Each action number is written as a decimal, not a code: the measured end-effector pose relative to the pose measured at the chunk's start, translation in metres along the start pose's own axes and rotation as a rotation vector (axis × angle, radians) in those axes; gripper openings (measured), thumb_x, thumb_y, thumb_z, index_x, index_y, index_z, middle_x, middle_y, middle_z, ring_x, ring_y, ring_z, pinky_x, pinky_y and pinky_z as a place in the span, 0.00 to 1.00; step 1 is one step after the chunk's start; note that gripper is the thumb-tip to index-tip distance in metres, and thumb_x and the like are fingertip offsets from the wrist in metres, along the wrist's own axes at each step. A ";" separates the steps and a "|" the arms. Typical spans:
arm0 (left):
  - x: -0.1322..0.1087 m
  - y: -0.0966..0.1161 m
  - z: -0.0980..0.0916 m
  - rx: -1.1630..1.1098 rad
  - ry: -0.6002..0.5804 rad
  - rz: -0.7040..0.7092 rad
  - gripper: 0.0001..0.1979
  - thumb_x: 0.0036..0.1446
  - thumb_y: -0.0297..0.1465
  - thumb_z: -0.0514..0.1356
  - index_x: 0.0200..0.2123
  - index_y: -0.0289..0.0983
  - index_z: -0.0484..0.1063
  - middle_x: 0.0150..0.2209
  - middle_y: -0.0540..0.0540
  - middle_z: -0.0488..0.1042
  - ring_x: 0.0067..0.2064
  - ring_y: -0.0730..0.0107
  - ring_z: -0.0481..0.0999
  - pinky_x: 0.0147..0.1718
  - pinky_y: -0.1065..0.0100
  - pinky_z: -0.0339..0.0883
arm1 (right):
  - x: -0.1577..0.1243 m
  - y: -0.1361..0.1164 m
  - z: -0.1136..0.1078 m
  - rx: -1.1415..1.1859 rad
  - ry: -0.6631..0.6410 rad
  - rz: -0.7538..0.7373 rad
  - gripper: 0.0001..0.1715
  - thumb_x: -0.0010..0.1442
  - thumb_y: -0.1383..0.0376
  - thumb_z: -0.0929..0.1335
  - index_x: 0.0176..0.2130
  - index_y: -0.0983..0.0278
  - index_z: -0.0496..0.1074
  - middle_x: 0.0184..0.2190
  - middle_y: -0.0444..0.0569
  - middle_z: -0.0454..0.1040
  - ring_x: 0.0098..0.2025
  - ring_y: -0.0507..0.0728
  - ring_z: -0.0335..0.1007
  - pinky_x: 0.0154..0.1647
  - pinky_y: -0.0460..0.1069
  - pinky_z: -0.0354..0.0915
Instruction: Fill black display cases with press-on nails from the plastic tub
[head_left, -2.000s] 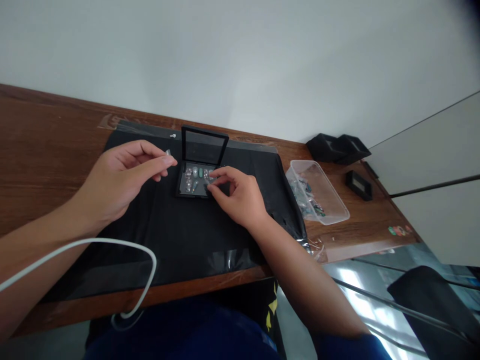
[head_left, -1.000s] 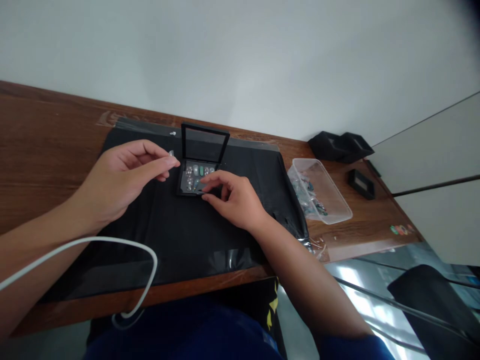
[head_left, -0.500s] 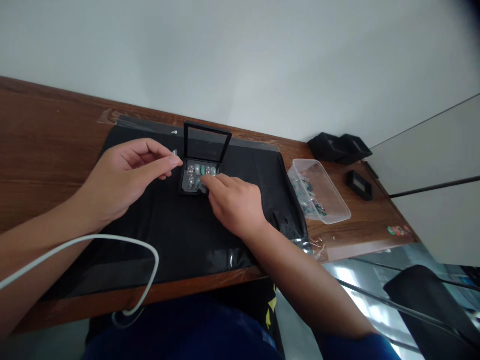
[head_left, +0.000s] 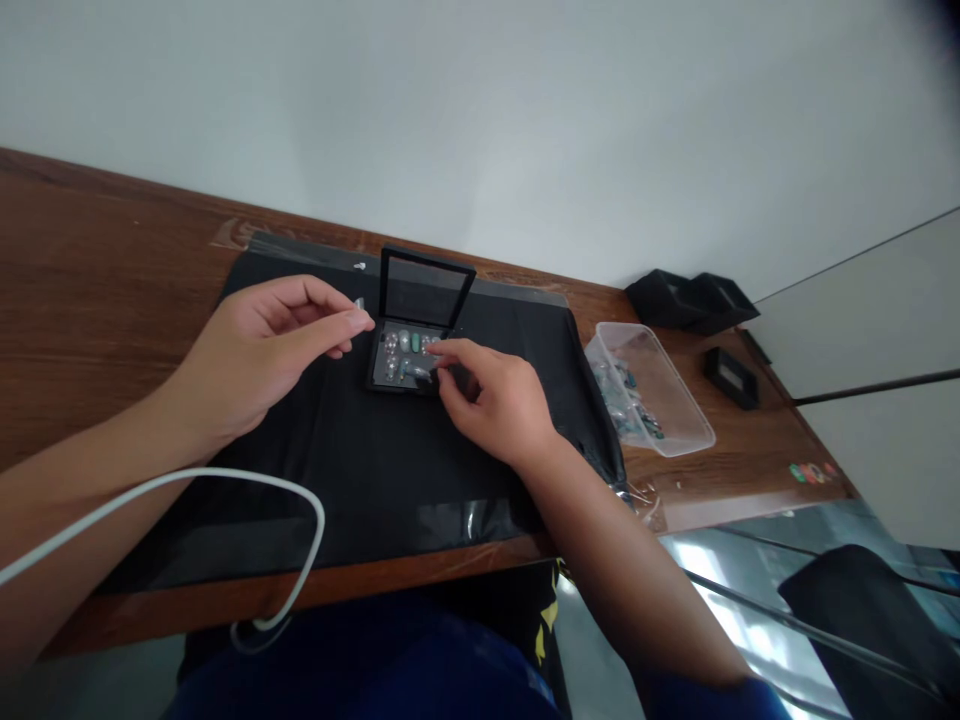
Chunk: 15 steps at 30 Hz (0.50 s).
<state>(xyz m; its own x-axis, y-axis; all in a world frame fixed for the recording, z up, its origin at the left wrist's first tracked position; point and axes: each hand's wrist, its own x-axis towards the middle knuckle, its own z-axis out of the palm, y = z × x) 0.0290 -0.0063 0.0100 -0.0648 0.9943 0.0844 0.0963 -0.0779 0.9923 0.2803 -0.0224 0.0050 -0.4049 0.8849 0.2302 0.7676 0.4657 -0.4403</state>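
Note:
A small black case (head_left: 384,384) stands with its clear-windowed lid (head_left: 424,290) raised. Glossy press-on nails (head_left: 415,343), silvery, pearly and green, lie in rows inside it. Just left of the case, my left hand (head_left: 277,340) pinches a small clear piece (head_left: 360,303) between thumb and fingers; only its tip shows. My right hand (head_left: 499,395) is over the case's right edge, index finger and thumb parted, hiding some nails there. One pale nail (head_left: 417,372) lies at an angle in the front row, close to the thumb. Nothing shows between the right fingers.
A black mat (head_left: 352,470) is taped to the wooden table (head_left: 97,300). To the right are a clear plastic tub (head_left: 679,410) of bagged pieces, black bins (head_left: 690,300) and a small black frame (head_left: 731,378). A white cable (head_left: 225,473) crosses my left forearm.
My right hand has drawn back slightly to the right from the nails, and its index finger and thumb have parted. The left hand keeps its pinch. The view has shifted a little.

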 end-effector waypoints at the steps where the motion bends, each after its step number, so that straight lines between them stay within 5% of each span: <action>1: 0.000 0.000 0.000 0.001 -0.003 0.004 0.15 0.52 0.44 0.80 0.32 0.43 0.83 0.34 0.47 0.84 0.35 0.63 0.77 0.37 0.62 0.73 | 0.001 0.000 0.000 -0.004 -0.010 0.003 0.24 0.73 0.68 0.68 0.63 0.57 0.83 0.50 0.46 0.91 0.37 0.55 0.84 0.39 0.48 0.70; 15: 0.002 0.006 -0.004 -0.042 0.031 -0.016 0.09 0.49 0.36 0.79 0.32 0.41 0.85 0.34 0.50 0.84 0.33 0.73 0.75 0.34 0.70 0.71 | -0.001 0.006 0.004 0.201 -0.122 -0.080 0.28 0.70 0.71 0.67 0.64 0.57 0.82 0.49 0.44 0.92 0.36 0.52 0.83 0.40 0.46 0.72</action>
<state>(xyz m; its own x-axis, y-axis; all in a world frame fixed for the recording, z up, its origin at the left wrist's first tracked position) 0.0258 -0.0051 0.0161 -0.0965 0.9928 0.0708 0.0535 -0.0659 0.9964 0.2831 -0.0202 -0.0010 -0.5265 0.8329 0.1705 0.6212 0.5138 -0.5917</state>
